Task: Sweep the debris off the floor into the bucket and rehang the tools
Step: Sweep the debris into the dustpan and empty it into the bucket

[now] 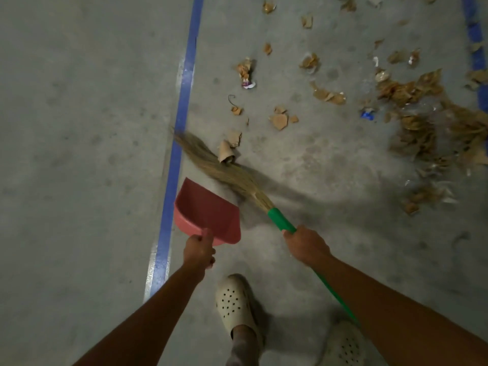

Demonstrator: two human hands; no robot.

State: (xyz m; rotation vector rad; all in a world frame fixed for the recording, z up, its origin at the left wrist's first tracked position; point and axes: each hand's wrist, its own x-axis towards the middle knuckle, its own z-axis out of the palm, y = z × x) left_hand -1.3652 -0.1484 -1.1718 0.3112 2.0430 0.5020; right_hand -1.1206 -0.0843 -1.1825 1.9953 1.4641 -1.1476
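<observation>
My left hand (200, 250) grips the handle of a red dustpan (207, 211), held just above the grey floor with its mouth facing away from me. My right hand (306, 244) is closed around the green handle of a grass broom (219, 165). The broom's bristles lie on the floor, stretching left to the blue tape line. A curled brown cardboard scrap (225, 153) rests against the bristles. Torn brown paper and cardboard bits (280, 120) are scattered ahead, with a thick pile of debris (427, 128) at the right. No bucket is in view.
A blue tape line (175, 151) runs up the concrete floor left of the dustpan; another blue strip (475, 40) marks the far right. My feet in cream clogs (235, 305) stand below the hands. Left of the tape is bare concrete.
</observation>
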